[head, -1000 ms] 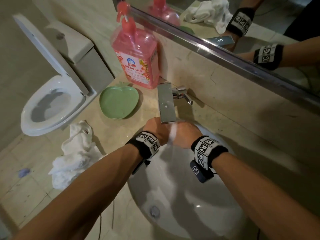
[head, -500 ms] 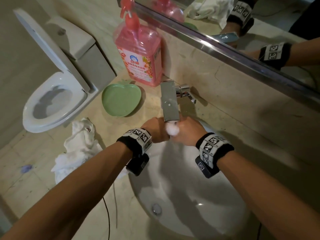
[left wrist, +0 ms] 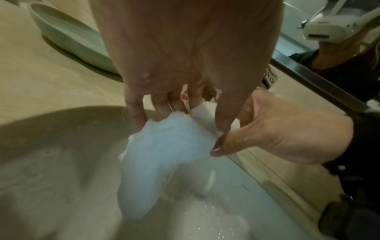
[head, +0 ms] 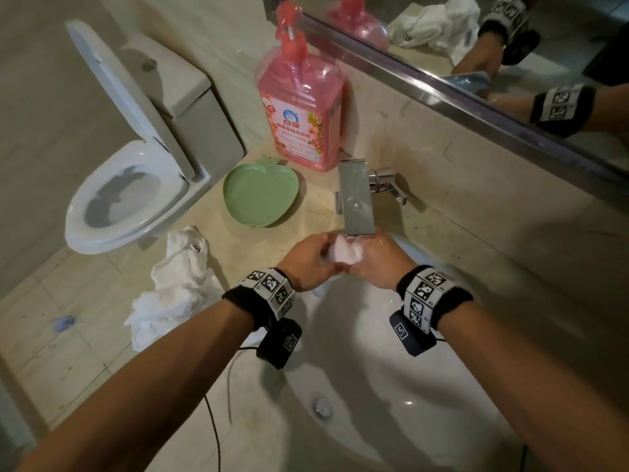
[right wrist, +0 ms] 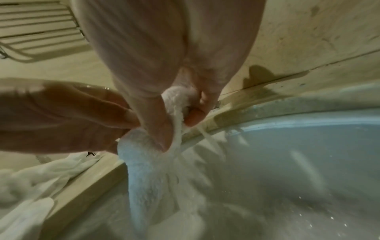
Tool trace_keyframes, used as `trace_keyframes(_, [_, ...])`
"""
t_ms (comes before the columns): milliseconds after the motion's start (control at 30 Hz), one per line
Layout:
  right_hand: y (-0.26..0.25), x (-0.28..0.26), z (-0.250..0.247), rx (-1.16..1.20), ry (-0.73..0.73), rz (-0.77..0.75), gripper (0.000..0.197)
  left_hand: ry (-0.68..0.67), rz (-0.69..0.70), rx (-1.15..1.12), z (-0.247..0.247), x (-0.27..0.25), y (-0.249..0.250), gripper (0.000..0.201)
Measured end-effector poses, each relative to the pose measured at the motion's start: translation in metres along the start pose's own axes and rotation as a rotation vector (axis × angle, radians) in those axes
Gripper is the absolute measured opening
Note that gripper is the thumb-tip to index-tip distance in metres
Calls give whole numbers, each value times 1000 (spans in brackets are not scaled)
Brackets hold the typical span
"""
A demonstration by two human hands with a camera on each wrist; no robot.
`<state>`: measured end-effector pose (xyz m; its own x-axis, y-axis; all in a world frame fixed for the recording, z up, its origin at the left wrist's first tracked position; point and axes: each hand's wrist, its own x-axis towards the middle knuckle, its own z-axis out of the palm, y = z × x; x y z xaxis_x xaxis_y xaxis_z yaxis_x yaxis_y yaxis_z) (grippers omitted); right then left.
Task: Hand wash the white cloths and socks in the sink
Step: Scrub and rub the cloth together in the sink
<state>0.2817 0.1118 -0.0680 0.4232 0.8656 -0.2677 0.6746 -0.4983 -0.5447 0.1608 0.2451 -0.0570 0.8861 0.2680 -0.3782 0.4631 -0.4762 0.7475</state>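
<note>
A small wet white sock (head: 343, 252) is bunched between both hands just under the tap spout (head: 357, 202), above the back of the white sink (head: 357, 369). My left hand (head: 311, 260) grips its left side and my right hand (head: 377, 264) grips its right side. In the left wrist view the sock (left wrist: 156, 155) hangs down from the left fingers (left wrist: 135, 113) while the right thumb pinches it. In the right wrist view the sock (right wrist: 148, 164) trails toward the basin and water runs off it.
A pile of white cloths (head: 173, 287) lies on the counter left of the sink. A green apple-shaped dish (head: 260, 195) and a pink soap bottle (head: 299, 110) stand behind it. An open toilet (head: 129, 185) is at the far left, a mirror (head: 476, 46) above.
More of the sock now shows between the hands, bunched up under the spout. The hands have stayed together below the tap.
</note>
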Motion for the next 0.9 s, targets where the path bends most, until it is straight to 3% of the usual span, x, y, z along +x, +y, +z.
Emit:
trace_keyframes(67, [-3, -5, -2, 64, 43, 12, 44, -10, 4, -7, -1, 4, -2, 58])
trace_keyframes(167, [-3, -14, -6, 192, 144, 8, 25, 100, -27, 34, -2, 9, -5, 42])
trace_keyframes(233, [-4, -18, -14, 278, 175, 43, 35, 128, -43, 43, 1, 10, -7, 39])
trace_keyframes(300, [0, -19, -22, 275, 154, 80, 42, 120, -51, 52, 2, 13, -6, 38])
trace_keyframes(433, [20, -19, -26, 132, 63, 195, 36, 60, 41, 259, 7, 20, 1, 30])
trace_keyframes(600, [40, -30, -23, 249, 47, 195, 36, 161, 164, 203, 11, 28, 12, 37])
trace_keyframes(733, [46, -35, -23, 251, 59, 182, 34, 163, 124, 227, 9, 34, 12, 45])
trace_keyframes(833, [46, -33, -24, 196, -25, 175, 36, 227, 47, 448, 10, 32, 7, 39])
trace_keyframes(900, [40, -29, -22, 165, 0, 199, 32, 243, 6, 546, 7, 28, 5, 36])
